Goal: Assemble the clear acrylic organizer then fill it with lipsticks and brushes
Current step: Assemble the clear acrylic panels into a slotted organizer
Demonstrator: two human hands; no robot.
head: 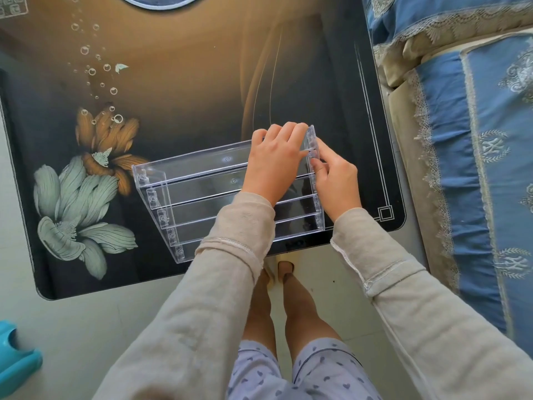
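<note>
One organizer (202, 197) lies on the table (202, 82) near its front right corner, its long axis running left to right across the person, the right end a little farther away; the work is at that right end, where the right panel (317, 203) meets the rear strip. The left hand (274, 160) reaches over from inside, fingers curled over the top rear edge and gripping it just beside the panel; the right hand (334, 180) comes from outside, thumb and forefinger pinching the panel's edge. So the joint sits between the two hands, the right one nearer to it, and the coming move looks like a squeeze inward along the long axis to seat the panel. Counted: two end panels, the left panel (155, 194) showing five slotted joints, so seemingly five cross strips; no lipsticks or brushes are in view, so assembly seems nearly done and filling is not yet begun.
</note>
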